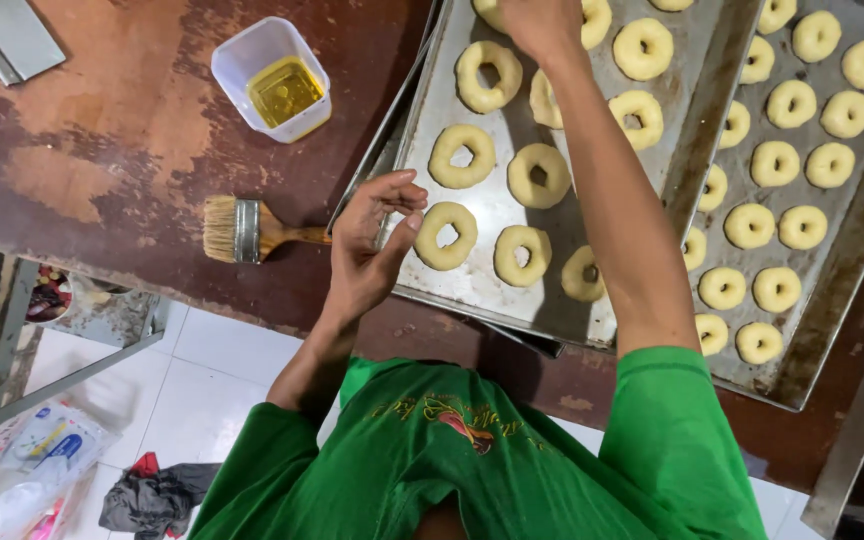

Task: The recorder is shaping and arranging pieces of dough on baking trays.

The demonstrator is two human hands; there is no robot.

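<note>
The worn brown bench [132,130] fills most of my view, with white floor tiles at the near left. On it sit two metal trays. The left tray [492,205] overlaps the right tray [857,215], and both carry rows of pale dough rings.

The right hand [542,25] reaches to the far end of the left tray and is cut off by the frame edge. I cannot tell how its fingers are set. The left hand [367,250] hovers at the near left rim of that tray, its fingers loosely curled and gripping nothing. It is just beside the nearest dough ring [447,236], which lies flat at the tray's near left corner.

A square plastic tub [272,80] of yellow liquid stands far left, well apart from the trays. A flat brush [252,230] lies along the left-right line, with its bristles to the left and its handle tip touching the tray rim.

- **Risks:** I judge that a careless fingertip would dent the soft ring, and the reaching forearm could brush the rings beneath it.
- **Orientation:** the ring is round with no long axis, and its hole faces up.
</note>
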